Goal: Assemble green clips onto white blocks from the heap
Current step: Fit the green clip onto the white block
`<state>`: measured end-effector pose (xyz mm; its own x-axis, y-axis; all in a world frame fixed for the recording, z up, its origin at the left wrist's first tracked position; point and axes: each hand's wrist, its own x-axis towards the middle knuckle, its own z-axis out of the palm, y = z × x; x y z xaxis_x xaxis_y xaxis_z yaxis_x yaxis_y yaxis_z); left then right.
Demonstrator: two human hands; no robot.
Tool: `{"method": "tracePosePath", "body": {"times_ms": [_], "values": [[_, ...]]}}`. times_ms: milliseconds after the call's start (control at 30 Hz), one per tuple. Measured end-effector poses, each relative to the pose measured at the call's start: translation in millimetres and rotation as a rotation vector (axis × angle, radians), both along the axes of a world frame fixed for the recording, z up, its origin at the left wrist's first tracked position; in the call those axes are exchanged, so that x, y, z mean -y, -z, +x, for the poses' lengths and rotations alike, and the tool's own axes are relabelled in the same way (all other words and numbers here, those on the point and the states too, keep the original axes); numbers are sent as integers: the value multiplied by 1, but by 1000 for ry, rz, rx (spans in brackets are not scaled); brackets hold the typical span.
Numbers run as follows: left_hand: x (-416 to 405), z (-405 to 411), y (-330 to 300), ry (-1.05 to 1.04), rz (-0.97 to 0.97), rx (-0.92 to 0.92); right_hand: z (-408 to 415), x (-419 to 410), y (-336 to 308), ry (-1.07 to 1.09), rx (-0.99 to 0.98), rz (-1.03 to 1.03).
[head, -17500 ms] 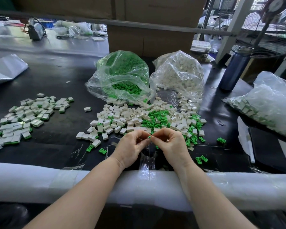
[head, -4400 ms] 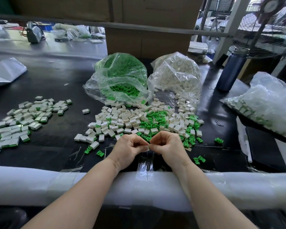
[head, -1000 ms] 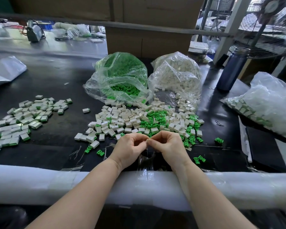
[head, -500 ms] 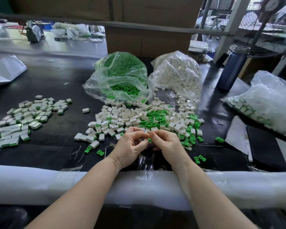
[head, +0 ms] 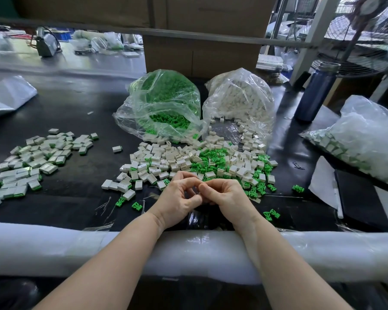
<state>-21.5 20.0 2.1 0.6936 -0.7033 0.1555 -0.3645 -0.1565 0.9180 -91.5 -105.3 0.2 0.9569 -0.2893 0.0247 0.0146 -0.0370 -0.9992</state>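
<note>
- The piece being worked on is hidden between the fingertips, so I cannot tell whether a clip is seated on a block; if it goes in skewed, pressing harder would likely jam or bend it.
- A small part pinched this lightly could pop loose and drop onto the crinkled clear film below the hands or over the padded white foam table edge [head: 54, 247], where it would be awkward to recover.
- The mixed heap of small white plastic blocks and bright green plastic clips [head: 202, 159] lies just beyond the knuckles on the black table top [head: 76, 175]; a wrist nudge could scatter parts toward the pile of finished white-and-green pieces [head: 31, 157] at the left and mix done with undone.
- The left hand [head: 179, 200] sits with its wrist near the foam edge, fingers curled inward, thumb meeting forefinger; it seems to be pinching something, though what it holds cannot be made out.
- The right hand [head: 227, 198] mirrors it, fingers curled, thumb tip touching the left hand's fingers; its grasp likewise cannot be confirmed.
- Both forearms cross the foam edge, angled toward each other.
</note>
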Motion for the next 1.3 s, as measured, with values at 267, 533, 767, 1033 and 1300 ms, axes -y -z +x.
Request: {"method": "tracePosePath", "body": {"times_ms": [267,533,767,1033,1300], "values": [[0,1,1,10,6,8,0,0,1,10,3,5],[2,1,3,47,20,19,-1,1,1,27,-2,10],[2,1,4,66,46,44,-2,1,0,51,-6,-20],[3,2,7,67,54,63,-2,1,0,70,-18,-45],[3,2,7,54,32,55,-2,1,1,66,-16,-40]]}}
